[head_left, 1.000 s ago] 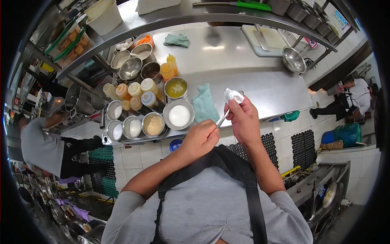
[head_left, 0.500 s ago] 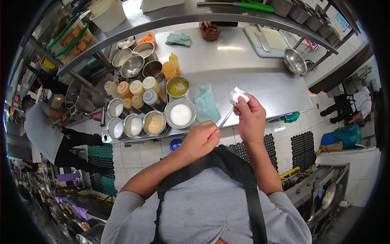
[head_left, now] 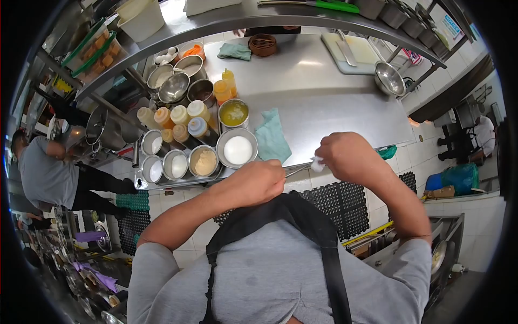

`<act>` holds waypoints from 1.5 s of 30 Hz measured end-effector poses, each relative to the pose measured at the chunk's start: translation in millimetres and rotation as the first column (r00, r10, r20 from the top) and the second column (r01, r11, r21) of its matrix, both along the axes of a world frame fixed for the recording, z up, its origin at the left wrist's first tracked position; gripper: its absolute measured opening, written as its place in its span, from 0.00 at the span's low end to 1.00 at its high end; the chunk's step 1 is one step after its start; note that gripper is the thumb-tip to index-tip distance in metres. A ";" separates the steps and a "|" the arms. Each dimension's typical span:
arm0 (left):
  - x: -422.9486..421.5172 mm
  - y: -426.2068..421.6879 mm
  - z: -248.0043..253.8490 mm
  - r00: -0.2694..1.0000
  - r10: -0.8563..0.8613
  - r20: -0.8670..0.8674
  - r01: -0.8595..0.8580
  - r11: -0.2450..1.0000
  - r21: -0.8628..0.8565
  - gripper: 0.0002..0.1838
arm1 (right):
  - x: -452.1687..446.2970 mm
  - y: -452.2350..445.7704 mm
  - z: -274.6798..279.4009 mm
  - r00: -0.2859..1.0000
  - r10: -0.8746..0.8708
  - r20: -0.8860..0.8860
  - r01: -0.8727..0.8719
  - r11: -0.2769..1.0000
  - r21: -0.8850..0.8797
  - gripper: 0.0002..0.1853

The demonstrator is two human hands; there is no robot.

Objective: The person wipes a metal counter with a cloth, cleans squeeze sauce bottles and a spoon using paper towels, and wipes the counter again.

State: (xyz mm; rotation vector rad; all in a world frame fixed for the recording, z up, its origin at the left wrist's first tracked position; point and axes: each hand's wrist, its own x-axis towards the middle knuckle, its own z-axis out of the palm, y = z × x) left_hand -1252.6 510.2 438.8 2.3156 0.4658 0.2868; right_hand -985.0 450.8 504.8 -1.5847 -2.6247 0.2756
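Note:
My left hand (head_left: 263, 182) is closed around one end of a thin metal utensil (head_left: 298, 170) in front of the steel table's near edge. My right hand (head_left: 345, 156) is closed on a crumpled white wipe (head_left: 318, 164), which meets the utensil's other end. That end is hidden by the wipe. A pale green cloth (head_left: 272, 136) lies on the table beyond my left hand. To its left stand a pot of white powder (head_left: 237, 150) and a pot of yellow liquid (head_left: 233, 113).
Squeeze bottles (head_left: 197, 127) and more metal pots crowd the table's left side. A round brown basket (head_left: 263, 45) sits at the far edge, near a co-worker's hand. A knife lies on a cutting board (head_left: 350, 54). Co-workers stand at left (head_left: 46, 170) and right (head_left: 475, 136).
My right hand has turned over and come down nearer to me with the wipe, its elbow swinging outward. The brown basket appeared at the far edge, then shifted left beside the folded cloth.

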 end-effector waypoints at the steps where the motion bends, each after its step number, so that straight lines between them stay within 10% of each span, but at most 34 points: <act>1: 1.6 -0.5 6.8 0.997 -0.017 -0.074 0.020 0.999 0.034 0.10 | -0.7 -1.7 -0.3 0.994 0.065 0.089 -0.063 0.998 -0.025 0.04; 12: 19.5 9.9 24.9 0.969 0.215 0.123 -0.232 0.961 0.148 0.09 | 5.8 21.3 -9.1 0.855 -0.144 -0.499 0.336 0.886 0.319 0.11; 21: 23.1 11.2 16.0 0.938 0.197 0.287 -0.219 0.975 0.046 0.10 | 7.1 22.8 -31.0 0.602 -0.186 -0.777 0.474 0.866 0.160 0.09; 24: 36.4 2.6 5.3 0.895 0.249 0.370 -0.268 0.963 0.000 0.10 | -14.8 31.3 -50.1 -0.001 -0.203 -0.979 0.573 0.803 -0.167 0.07; 28: 49.6 -5.8 -4.8 0.847 0.337 0.412 -0.351 0.935 -0.042 0.10 | -30.2 30.8 -65.8 -0.665 -0.307 -0.681 0.148 0.839 -0.523 0.14; 35: 44.6 4.5 -11.7 0.875 0.273 0.399 -0.257 0.962 -0.093 0.13 | -31.1 15.6 -82.0 -0.579 -0.582 -0.571 -0.254 0.794 -0.552 0.16; 38: 32.7 19.1 3.5 0.949 0.276 0.154 0.010 0.460 -0.888 0.16 | -22.2 26.9 -74.4 -0.628 -0.548 -0.553 -0.297 0.825 -0.481 0.12; 42: 23.8 41.8 -2.4 0.942 0.203 0.268 0.170 0.402 -0.900 0.20 | -34.5 31.2 -58.9 -0.654 -0.489 -0.577 -0.195 0.846 -0.496 0.09; 45: 27.2 27.1 1.9 0.789 0.468 0.398 0.226 0.381 -0.896 0.31 | -30.5 37.9 -47.2 -0.684 -0.413 -0.602 -0.119 0.877 -0.466 0.09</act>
